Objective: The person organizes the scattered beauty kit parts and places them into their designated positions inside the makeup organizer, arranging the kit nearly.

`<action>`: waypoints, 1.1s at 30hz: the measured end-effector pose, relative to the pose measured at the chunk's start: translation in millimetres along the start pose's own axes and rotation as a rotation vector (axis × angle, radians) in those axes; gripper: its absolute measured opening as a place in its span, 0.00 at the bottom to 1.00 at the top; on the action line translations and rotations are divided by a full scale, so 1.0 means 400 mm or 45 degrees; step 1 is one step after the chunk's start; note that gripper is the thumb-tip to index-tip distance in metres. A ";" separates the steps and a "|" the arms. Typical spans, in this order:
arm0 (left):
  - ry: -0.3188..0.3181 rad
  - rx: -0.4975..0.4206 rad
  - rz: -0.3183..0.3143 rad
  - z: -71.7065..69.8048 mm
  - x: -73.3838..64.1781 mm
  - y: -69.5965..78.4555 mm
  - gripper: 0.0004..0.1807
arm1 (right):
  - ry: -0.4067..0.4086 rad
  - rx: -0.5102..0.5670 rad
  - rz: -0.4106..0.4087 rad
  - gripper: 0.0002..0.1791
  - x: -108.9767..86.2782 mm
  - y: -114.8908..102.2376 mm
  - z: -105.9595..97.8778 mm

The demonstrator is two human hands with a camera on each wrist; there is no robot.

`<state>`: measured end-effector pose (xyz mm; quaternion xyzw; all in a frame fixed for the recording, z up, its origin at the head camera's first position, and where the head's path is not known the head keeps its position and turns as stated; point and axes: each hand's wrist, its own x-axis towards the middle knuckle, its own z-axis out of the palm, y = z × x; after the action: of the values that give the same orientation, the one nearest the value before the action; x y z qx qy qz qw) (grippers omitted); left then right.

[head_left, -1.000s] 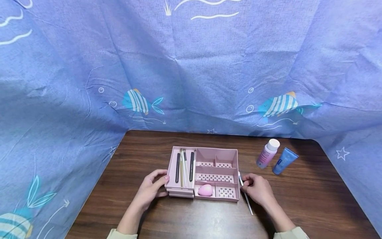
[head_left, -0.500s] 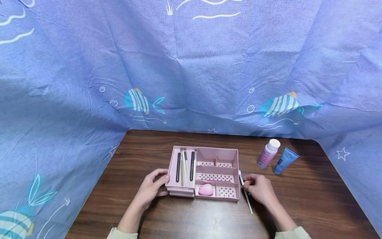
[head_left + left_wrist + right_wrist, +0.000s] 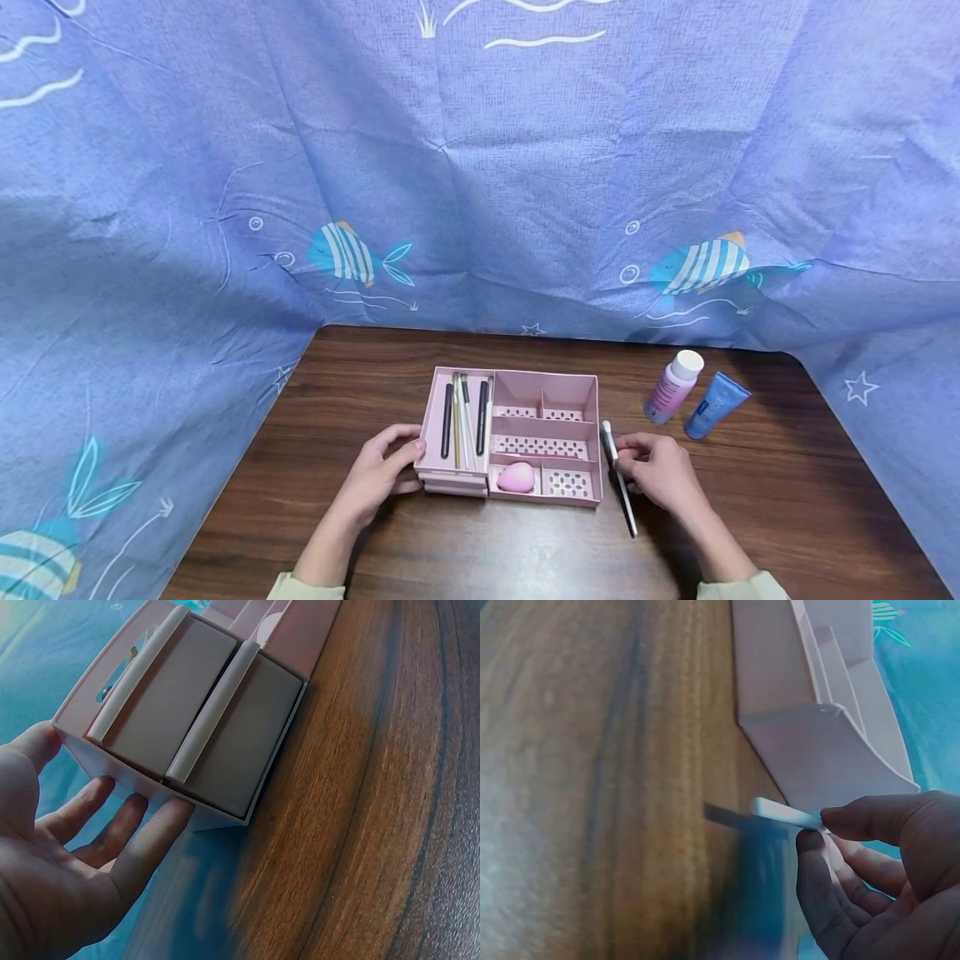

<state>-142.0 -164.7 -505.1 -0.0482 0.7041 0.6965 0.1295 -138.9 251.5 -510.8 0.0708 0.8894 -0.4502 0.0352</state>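
My right hand (image 3: 660, 473) pinches a slim white brush (image 3: 618, 479) between thumb and fingers, just right of the pink organizer (image 3: 517, 499). In the right wrist view the white brush (image 3: 787, 814) is raised off the table, with a dark shadow beneath. My left hand (image 3: 378, 471) rests its fingertips on the organizer's left side; the left wrist view shows loosely extended fingers (image 3: 154, 844) against that wall, beside two drawer fronts (image 3: 247, 727). Several makeup brushes (image 3: 465, 421) lie in the left tray. A pink makeup sponge (image 3: 517, 477) sits in a front compartment.
A pink bottle with a white cap (image 3: 672, 387) and a blue tube (image 3: 716, 406) stand at the back right of the dark wooden table (image 3: 360, 358). A blue fish-patterned cloth (image 3: 480, 183) hangs behind and around the table.
My right hand has lifted the white brush off the table and moved slightly right with it. The left hand and the organizer have stayed in place.
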 end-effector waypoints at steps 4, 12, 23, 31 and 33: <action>-0.003 0.006 0.012 -0.001 -0.002 0.000 0.25 | -0.001 0.039 -0.010 0.13 0.000 -0.013 -0.011; 0.000 0.003 0.013 -0.002 -0.002 0.002 0.25 | 0.051 0.047 -0.102 0.13 -0.001 -0.043 -0.029; 0.004 -0.013 -0.001 0.002 -0.001 -0.003 0.24 | 0.113 0.076 -0.206 0.14 -0.007 -0.111 -0.050; -0.013 -0.009 0.007 0.000 -0.002 0.001 0.25 | 0.068 0.197 -0.234 0.14 0.001 -0.172 -0.023; -0.014 -0.005 0.010 -0.002 -0.003 0.004 0.25 | 0.044 0.260 -0.226 0.15 0.004 -0.191 -0.010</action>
<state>-141.2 -165.5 -503.5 -0.0420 0.7022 0.6987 0.1304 -152.4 210.3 -447.7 0.0027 0.8422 -0.5384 -0.0275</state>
